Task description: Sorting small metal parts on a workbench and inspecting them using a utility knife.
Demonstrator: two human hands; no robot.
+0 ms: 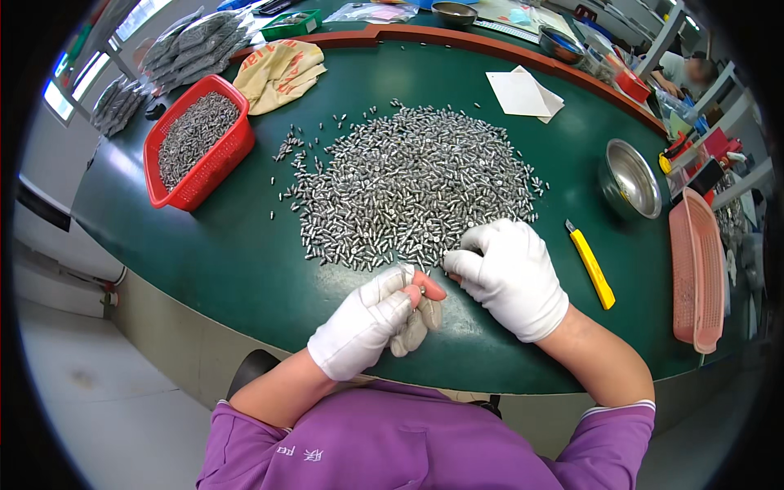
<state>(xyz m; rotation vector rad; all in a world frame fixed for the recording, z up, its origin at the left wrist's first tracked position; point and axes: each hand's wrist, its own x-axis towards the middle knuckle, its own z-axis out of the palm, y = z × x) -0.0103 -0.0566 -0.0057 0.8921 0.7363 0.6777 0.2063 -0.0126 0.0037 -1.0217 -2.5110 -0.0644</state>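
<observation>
Left hand (369,320), white-gloved with a bare fingertip exposed, is closed on a few small metal pieces at the near table edge. Right hand (510,273), gloved, is curled with fingertips pressed into the near edge of the pile of small metal pieces (412,184) on the green table (245,261). Red basket (198,140) of similar pieces is set far left; yellow utility knife (591,263) lies just right of the right hand, steel bowl (630,178) beyond.

workshop | green sorting bench (245,261) | heap of small metal parts (416,184) | red basket (214,163) | steel bowl (630,178)
</observation>
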